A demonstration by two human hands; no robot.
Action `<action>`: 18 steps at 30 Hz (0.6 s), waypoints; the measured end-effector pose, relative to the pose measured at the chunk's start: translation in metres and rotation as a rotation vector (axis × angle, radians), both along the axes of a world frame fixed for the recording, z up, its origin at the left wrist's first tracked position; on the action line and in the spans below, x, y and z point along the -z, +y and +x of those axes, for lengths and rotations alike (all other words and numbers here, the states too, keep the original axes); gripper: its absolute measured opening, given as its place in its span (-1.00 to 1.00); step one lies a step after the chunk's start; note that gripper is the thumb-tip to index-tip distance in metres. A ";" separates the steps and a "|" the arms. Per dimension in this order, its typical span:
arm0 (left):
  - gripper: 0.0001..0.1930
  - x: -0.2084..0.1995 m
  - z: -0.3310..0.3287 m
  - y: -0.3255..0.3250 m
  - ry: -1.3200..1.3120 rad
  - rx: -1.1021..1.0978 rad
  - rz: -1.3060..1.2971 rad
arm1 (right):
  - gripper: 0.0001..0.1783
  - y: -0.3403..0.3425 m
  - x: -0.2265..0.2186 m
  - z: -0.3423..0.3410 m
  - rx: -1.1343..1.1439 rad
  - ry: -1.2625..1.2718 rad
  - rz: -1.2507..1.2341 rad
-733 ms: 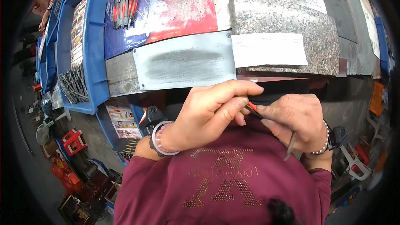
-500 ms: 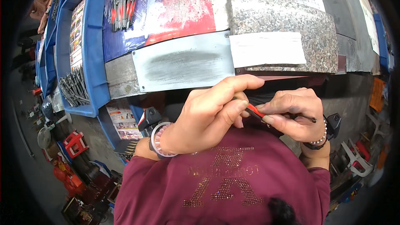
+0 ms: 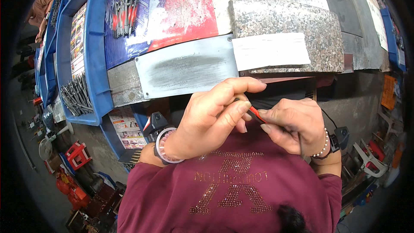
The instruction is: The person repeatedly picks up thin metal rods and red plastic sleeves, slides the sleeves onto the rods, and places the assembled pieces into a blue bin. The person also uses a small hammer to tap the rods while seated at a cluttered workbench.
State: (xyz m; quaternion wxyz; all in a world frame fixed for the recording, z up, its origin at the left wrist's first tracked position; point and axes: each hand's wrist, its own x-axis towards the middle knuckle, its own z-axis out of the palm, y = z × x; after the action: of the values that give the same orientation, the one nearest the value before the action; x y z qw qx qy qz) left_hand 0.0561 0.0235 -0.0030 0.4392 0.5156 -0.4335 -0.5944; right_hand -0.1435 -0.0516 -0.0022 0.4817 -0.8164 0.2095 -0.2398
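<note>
Both hands meet in front of my chest, just off the table's near edge. My left hand (image 3: pixel 215 114) pinches one end of a slim red and black piece (image 3: pixel 255 114) between thumb and curled fingers, its index finger stretched out above. Thumb and forefinger of my right hand (image 3: pixel 293 121) grip the same piece at its other end. Below the right hand's fingers a thin dark rod (image 3: pixel 300 144) sticks out, its upper part hidden in the palm. Fingers cover much of the piece, so its exact kind does not show.
A pale, dark-smudged plate (image 3: pixel 189 71) lies at the table's near edge. Beside it, a white folded sheet (image 3: pixel 271 51) rests on a speckled stone slab (image 3: pixel 284 17). Similar slim red and black pieces (image 3: pixel 125 15) lie far left, near a blue bin (image 3: pixel 97 39) holding dark metal parts (image 3: pixel 77 95).
The thin dark rod in my right hand has swung from pointing right to pointing down. The right hand has turned and shifted slightly left; both hands still hold the red and black piece.
</note>
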 end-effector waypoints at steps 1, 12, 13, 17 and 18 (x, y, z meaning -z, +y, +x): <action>-0.71 0.001 0.000 0.000 0.016 -0.001 0.011 | -0.70 0.000 0.001 0.000 0.006 -0.003 0.060; -0.76 0.011 0.002 -0.001 0.006 -0.006 -0.045 | -0.68 0.001 0.002 0.003 0.052 0.047 -0.347; -0.78 0.011 0.003 -0.003 -0.040 0.016 -0.083 | -0.69 -0.002 0.000 0.001 0.018 0.070 -0.423; -0.85 0.015 0.008 -0.015 -0.380 0.143 -0.419 | -0.76 -0.016 -0.005 -0.001 -0.051 0.127 -0.702; -0.86 0.016 0.007 -0.016 -0.404 0.138 -0.416 | -0.76 -0.019 -0.007 -0.001 -0.071 0.151 -0.733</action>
State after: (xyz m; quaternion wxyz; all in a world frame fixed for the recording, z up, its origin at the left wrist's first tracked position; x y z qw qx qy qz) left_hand 0.0636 0.0076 -0.0188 0.3988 0.4919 -0.6586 -0.4065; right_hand -0.1450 -0.0708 0.0048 0.1487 -0.9567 0.1163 -0.2214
